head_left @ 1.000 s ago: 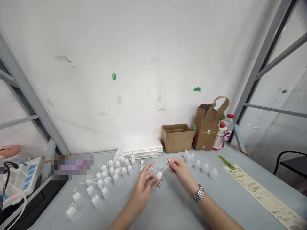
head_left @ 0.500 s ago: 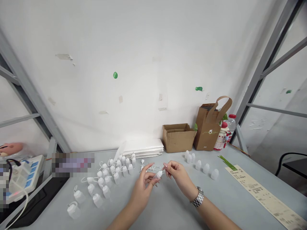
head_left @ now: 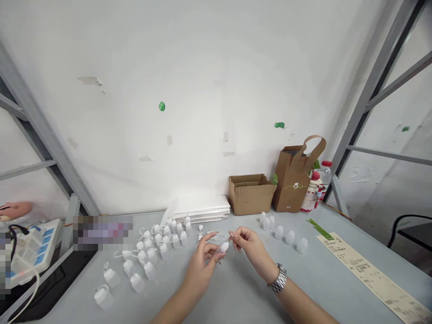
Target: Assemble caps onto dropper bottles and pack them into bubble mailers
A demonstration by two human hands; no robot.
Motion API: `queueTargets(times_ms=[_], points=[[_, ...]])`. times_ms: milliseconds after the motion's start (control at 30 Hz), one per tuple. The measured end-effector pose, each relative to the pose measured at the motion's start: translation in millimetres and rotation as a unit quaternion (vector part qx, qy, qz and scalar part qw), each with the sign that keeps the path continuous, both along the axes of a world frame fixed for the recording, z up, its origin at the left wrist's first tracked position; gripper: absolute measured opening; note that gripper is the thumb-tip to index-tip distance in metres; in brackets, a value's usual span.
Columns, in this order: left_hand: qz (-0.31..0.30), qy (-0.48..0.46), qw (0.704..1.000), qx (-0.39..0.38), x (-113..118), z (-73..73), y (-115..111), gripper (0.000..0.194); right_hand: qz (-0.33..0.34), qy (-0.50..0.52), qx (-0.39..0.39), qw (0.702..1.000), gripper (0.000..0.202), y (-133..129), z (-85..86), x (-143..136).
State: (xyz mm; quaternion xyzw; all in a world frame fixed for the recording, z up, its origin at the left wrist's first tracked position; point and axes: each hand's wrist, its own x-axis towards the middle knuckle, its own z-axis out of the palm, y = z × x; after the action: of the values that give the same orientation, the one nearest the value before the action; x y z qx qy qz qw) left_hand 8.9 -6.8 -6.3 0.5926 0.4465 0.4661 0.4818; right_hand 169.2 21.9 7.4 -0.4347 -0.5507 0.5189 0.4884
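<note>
Bottle (head_left: 222,249), small and white-capped, sits tilted in the left hand (head_left: 201,260), clamped by its fingers; the right hand (head_left: 250,241) pinches its fingertips together beside the top, any contents too small to tell. Steady, firm support likely helps alignment. Capped bottles (head_left: 149,271) stand left of the left hand.

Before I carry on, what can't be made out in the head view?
All in the head view:
- Lower part of the small white-topped bottle: hidden by the left hand.
- Anything pinched by the right hand: too small, covered by its fingers.
- Floor of the cardboard box: hidden by its front wall.
- Printed paper strip: print too small; near end cut off by the frame edge.
</note>
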Motion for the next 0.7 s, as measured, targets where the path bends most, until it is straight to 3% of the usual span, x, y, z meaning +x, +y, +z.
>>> queueTargets(times_ms=[333, 700], points=[[0.004, 0.015, 1.000, -0.012, 1.8, -2.4, -0.5, 0.045, -0.064, -0.091, 0.066, 0.992, 0.040, -4.2, -11.0, -3.7], [0.002, 0.021, 1.000, -0.001, 0.5, -10.4, 3.0, 0.045, -0.035, -0.102, 0.061, 0.992, 0.039, -3.5, -15.1, -5.2]])
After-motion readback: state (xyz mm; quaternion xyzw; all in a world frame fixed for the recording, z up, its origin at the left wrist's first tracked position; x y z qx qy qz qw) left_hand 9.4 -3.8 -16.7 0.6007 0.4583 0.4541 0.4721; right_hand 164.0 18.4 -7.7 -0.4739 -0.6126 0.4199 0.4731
